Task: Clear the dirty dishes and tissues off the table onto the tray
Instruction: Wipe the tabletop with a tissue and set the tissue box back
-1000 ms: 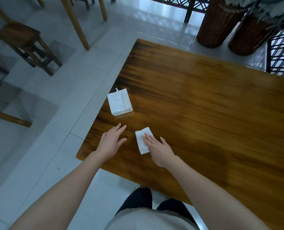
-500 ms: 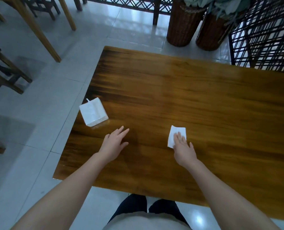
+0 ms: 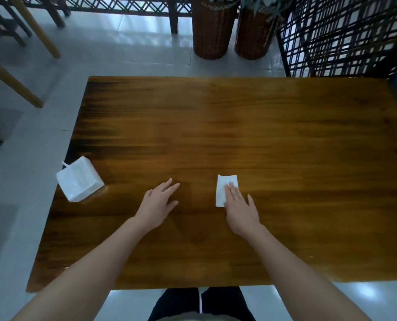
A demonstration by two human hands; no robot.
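A folded white tissue [image 3: 224, 186] lies flat on the brown wooden table [image 3: 262, 140]. My right hand [image 3: 240, 208] rests flat with its fingertips pressing on the tissue's near right part, fingers straight and together. My left hand [image 3: 157, 203] lies flat and spread on the bare wood, a hand's width left of the tissue, holding nothing. A white tissue pack [image 3: 79, 179] sits at the table's left edge. No tray or dishes are in view.
Two tall wicker planters [image 3: 212, 31] stand on the tiled floor beyond the far edge. A dark lattice screen [image 3: 339, 35] rises at the far right. Wooden chair and table legs [image 3: 34, 26] stand at the far left.
My right hand has slid the tissue to the right across the table, away from the tissue pack. The camera view has shifted right and now faces the table squarely. My left hand stays flat.
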